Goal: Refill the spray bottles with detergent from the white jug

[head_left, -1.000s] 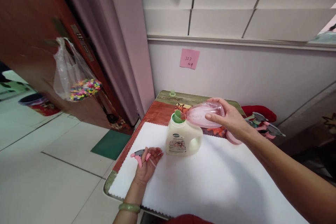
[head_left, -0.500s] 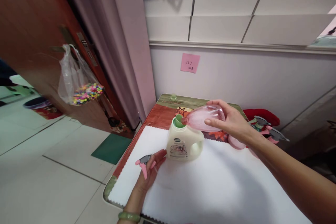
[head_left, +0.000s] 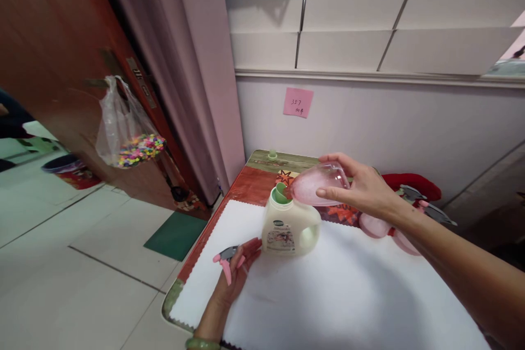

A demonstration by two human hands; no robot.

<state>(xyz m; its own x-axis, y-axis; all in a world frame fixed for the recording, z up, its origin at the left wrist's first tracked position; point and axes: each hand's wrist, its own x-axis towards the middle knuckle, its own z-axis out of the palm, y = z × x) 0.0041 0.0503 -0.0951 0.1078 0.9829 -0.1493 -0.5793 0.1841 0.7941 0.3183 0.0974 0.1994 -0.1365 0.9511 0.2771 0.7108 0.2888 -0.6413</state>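
Observation:
My right hand [head_left: 356, 183] is closed around a clear pink spray bottle [head_left: 315, 186], tipped on its side with its neck at the green spout of a cream detergent jug [head_left: 289, 235]. The jug stands upright on the white mat. My left hand [head_left: 241, 265] holds a pink and grey trigger spray head [head_left: 227, 260] against the palm by the thumb, its thin tube trailing past the hand. Those left fingertips reach the jug's lower left side; whether they press on it I cannot tell. Foamy liquid shows inside the pink bottle.
A green cap [head_left: 272, 154] sits at the table's far edge. More pink spray bottles [head_left: 374, 225] stand right, partly behind my forearm, near a red object [head_left: 426, 183]. A bag of colourful pieces [head_left: 141, 149] hangs on the door; a pink note [head_left: 298, 103] is on the wall.
The camera view has shifted slightly, so the scene sits a little lower. Both hands keep their holds, and the pink bottle stays tipped at the jug's mouth.

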